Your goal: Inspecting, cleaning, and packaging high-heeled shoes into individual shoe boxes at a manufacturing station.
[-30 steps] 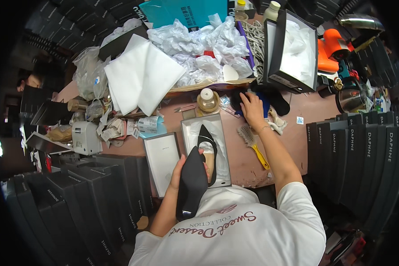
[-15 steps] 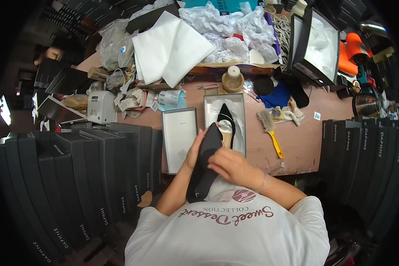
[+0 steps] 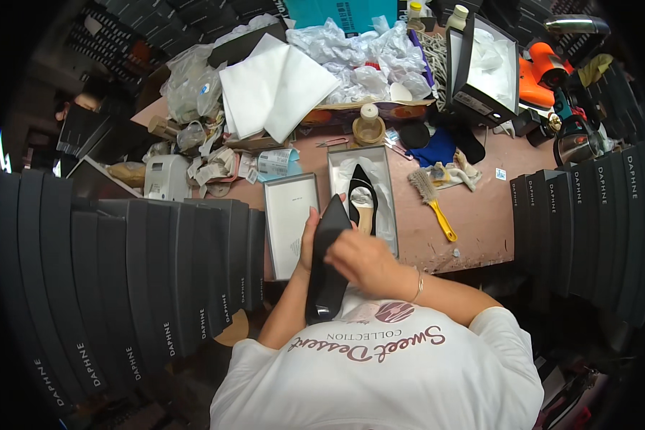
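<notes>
My left hand point(image 3: 309, 241) grips a black pointed shoe point(image 3: 321, 276) along its left side, fingertips showing past the toe. The shoe has its dark sole turned up and its toe away from me. Against the sole rests my right hand point(image 3: 369, 262), its fingers curled together; whatever they may hold is hidden and slightly blurred. Just beyond, a matching black shoe point(image 3: 363, 180) with a pale insole lies in an open shoe box point(image 3: 392, 208) lined with white tissue. Left of it lies the box's lid point(image 3: 287, 215), its pale inside up.
A yellow-handled brush point(image 3: 433, 204) lies right of the box, near a blue cloth point(image 3: 435, 154). Stacked dark shoe boxes point(image 3: 193, 265) flank me on the left, more boxes point(image 3: 588, 222) on the right. Behind are a glue jar point(image 3: 369, 127), white sheets point(image 3: 276, 89) and crumpled tissue point(image 3: 365, 61).
My right hand has shifted slightly left and toward me over the sole, its fingers drawn closer together. The left hand keeps its grip on the shoe. The whole view has shifted a little.
</notes>
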{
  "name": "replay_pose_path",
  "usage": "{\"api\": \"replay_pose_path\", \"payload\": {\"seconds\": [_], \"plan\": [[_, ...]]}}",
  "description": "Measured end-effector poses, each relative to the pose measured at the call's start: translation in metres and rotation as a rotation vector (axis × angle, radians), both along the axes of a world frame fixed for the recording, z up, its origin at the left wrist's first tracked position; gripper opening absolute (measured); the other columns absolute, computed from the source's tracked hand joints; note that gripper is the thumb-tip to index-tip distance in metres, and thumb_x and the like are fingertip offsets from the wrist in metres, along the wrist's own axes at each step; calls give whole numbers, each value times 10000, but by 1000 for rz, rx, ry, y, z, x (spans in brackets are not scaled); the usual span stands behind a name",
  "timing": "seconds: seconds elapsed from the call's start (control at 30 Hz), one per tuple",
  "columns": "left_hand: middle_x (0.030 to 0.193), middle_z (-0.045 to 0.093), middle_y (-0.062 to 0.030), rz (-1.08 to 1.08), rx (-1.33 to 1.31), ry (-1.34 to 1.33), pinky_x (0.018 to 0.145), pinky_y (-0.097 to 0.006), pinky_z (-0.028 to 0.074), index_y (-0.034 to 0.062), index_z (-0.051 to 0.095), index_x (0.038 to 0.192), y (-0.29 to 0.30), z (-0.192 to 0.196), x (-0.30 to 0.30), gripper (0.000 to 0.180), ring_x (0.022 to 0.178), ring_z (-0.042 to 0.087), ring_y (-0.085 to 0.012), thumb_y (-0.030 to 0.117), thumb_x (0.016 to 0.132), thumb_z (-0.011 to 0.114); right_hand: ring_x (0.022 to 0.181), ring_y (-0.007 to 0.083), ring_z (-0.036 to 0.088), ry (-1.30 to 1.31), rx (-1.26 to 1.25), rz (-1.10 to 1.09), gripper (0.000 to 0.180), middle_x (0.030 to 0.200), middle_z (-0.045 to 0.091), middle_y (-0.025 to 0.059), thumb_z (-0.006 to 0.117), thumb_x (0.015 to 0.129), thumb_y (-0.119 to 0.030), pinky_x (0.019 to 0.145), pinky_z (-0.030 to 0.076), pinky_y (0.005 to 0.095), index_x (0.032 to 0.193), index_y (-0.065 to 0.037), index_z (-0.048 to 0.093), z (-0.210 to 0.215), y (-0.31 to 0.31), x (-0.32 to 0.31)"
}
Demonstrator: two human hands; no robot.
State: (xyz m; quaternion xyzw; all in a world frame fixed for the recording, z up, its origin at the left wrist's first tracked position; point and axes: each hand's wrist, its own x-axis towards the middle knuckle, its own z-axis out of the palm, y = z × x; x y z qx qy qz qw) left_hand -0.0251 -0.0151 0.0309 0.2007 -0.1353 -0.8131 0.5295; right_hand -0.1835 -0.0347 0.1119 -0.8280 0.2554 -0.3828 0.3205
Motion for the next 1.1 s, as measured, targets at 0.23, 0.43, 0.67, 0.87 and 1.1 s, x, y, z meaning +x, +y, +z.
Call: {"api": "replay_pose_path", "payload": {"seconds": [0.23,0.43,0.67,0.87,1.1], "plan": [[1034,615,-133,302,202,-3,832,-349,510,47,454,1311,5,-11,11,553,923,623,-235,460,967,325,743,301,587,91,-55,-26,118,811,551,104,650,805,-118,628,481,391,898,-59,608,-23,-13,25],[865,616,-180,504,251,48,661,-416,555,84,468,1235,27,-44,39,532,762,646,-319,511,920,427,803,288,592,117,269,610,197,838,551,100,661,752,-44,714,494,380,948,-27,645,-25,34,15],[909,604,-146,542,308,4,686,-413,531,112,483,1267,36,-46,39,549,773,622,-298,525,910,433,839,293,580,137,-7,394,234,876,561,102,654,734,-44,691,485,372,967,-39,649,-39,14,30],[911,595,-150,645,231,42,695,-399,532,93,494,1218,47,-53,60,549,797,603,-281,533,895,437,832,294,589,134,267,634,210,913,583,119,653,765,-14,721,490,367,973,-28,665,-41,33,25],[885,588,-137,841,203,30,675,-397,526,126,541,1105,28,-46,104,462,770,602,-280,516,860,510,841,287,594,131,222,464,269,898,582,106,671,746,-15,706,489,360,1014,-29,669,-13,15,1]]}}
